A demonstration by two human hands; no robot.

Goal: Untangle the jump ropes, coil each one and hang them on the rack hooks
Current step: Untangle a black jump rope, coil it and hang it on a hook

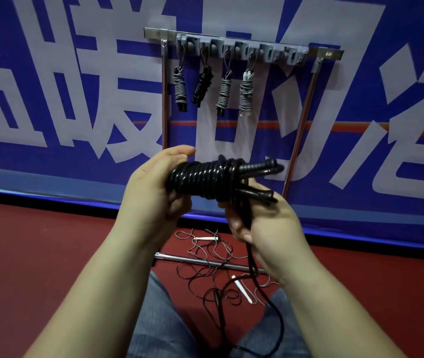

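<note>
I hold the black jump rope (205,180) in front of me, wound into a thick bundle. My left hand (151,187) wraps around one end. My right hand (262,218) squeezes the loose rope under the bundle. Four wound ropes (213,87) hang on the rack hooks (242,49). More tangled ropes (213,267) lie on the red floor (50,254).
</note>
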